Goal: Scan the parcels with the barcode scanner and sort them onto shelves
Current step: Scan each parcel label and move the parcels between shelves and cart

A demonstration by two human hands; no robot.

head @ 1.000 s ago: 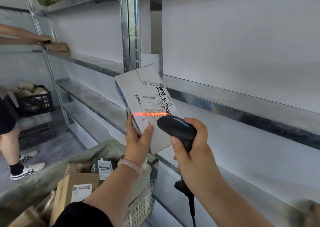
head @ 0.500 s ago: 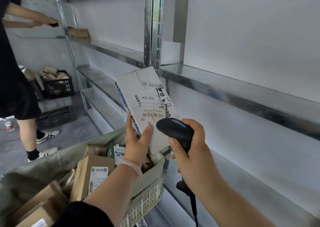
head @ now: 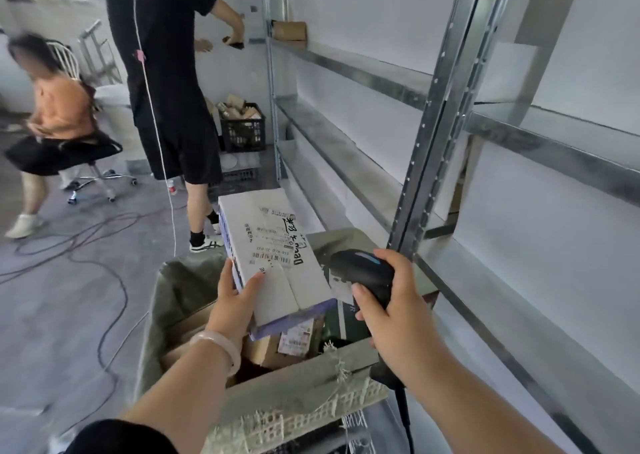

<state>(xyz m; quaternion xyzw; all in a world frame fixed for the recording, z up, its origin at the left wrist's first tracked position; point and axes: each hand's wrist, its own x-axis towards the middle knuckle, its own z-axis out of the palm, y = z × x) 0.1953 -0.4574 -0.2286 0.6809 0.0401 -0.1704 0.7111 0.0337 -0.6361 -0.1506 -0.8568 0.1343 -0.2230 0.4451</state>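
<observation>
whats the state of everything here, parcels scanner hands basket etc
white parcel, closed, held above the basket, label facing up
scanner, gripped, aimed toward the parcel, no red line on the label
left hand, grips the parcel's near end
right hand, grips the scanner
basket, sack-lined, holds more parcels
brown parcel, lying on a high shelf
black crate, filled

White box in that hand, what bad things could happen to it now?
1. The left hand grips the white box only at its near lower corner, so the box might tip and fall into the basket of parcels below.
2. Cables snake across the floor; stepping toward the shelves could mean a trip.
3. The scanner in the right hand has a cord hanging beside the basket rim, which might snag.
</observation>
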